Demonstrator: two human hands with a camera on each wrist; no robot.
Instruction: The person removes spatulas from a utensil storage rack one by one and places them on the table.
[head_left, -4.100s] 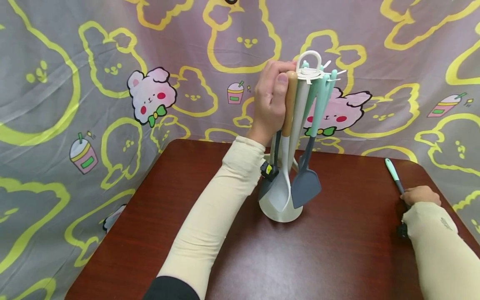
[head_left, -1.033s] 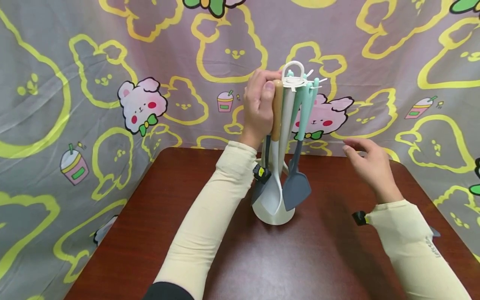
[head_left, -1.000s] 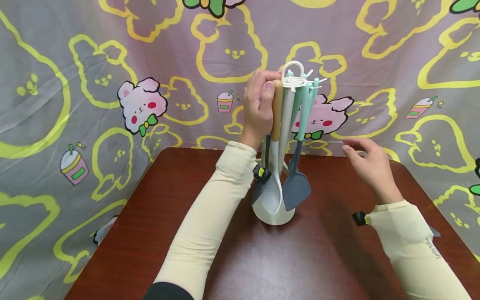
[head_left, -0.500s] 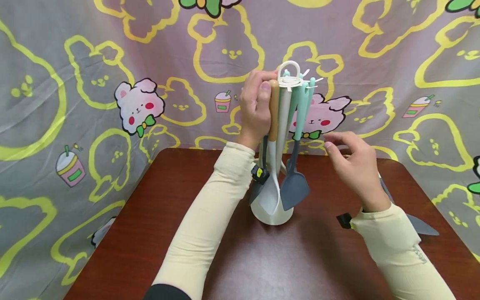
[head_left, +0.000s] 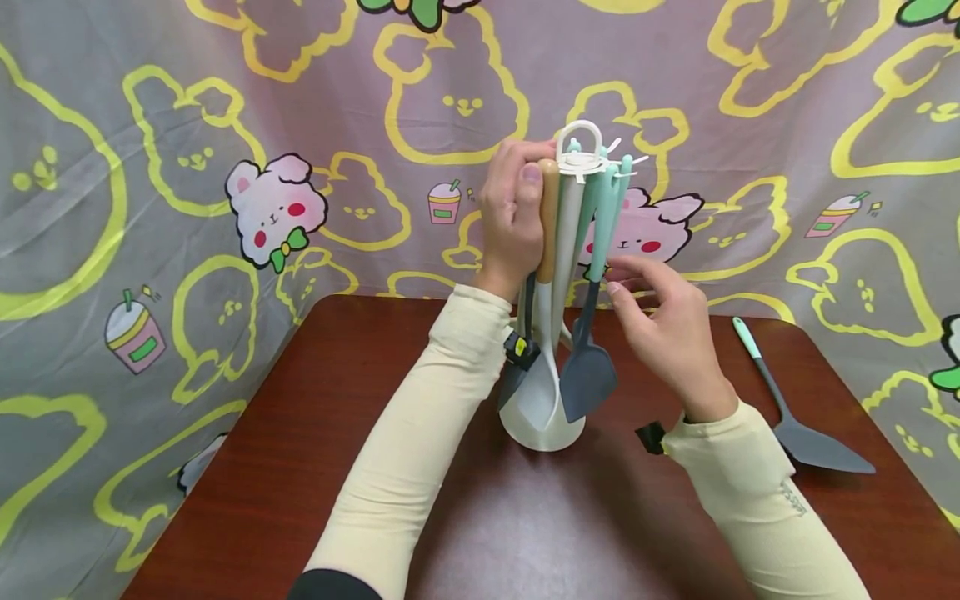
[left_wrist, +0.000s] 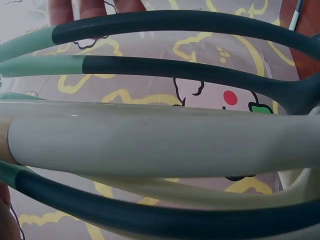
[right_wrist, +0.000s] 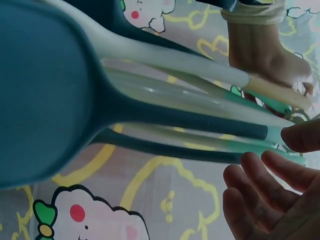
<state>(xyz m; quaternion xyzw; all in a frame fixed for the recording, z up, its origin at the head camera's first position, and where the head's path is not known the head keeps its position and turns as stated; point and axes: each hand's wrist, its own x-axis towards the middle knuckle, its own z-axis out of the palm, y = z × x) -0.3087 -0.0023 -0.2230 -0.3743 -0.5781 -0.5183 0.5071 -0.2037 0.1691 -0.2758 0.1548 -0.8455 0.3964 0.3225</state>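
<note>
A white utensil rack (head_left: pixel 543 435) stands upright on the table, hung with several utensils. My left hand (head_left: pixel 510 208) grips the rack's top beside the wooden handle of a white ladle (head_left: pixel 542 392); its fingertips are partly hidden. A grey spatula (head_left: pixel 588 379) with a mint-green handle hangs at the rack's front right. My right hand (head_left: pixel 667 333) is beside that handle, thumb and fingers parted. In the right wrist view, the right hand's fingers (right_wrist: pixel 270 190) are close to the mint handles; whether they touch cannot be told.
A grey turner (head_left: pixel 817 446) with a mint handle lies on the dark red-brown table (head_left: pixel 360 367) at the right, near its edge. A patterned curtain (head_left: pixel 480 67) hangs behind and along the sides.
Earlier my right hand was at the turner on the table's right. It has let go and moved left to the rack, leaving the turner lying there. My left hand stays on the rack.
</note>
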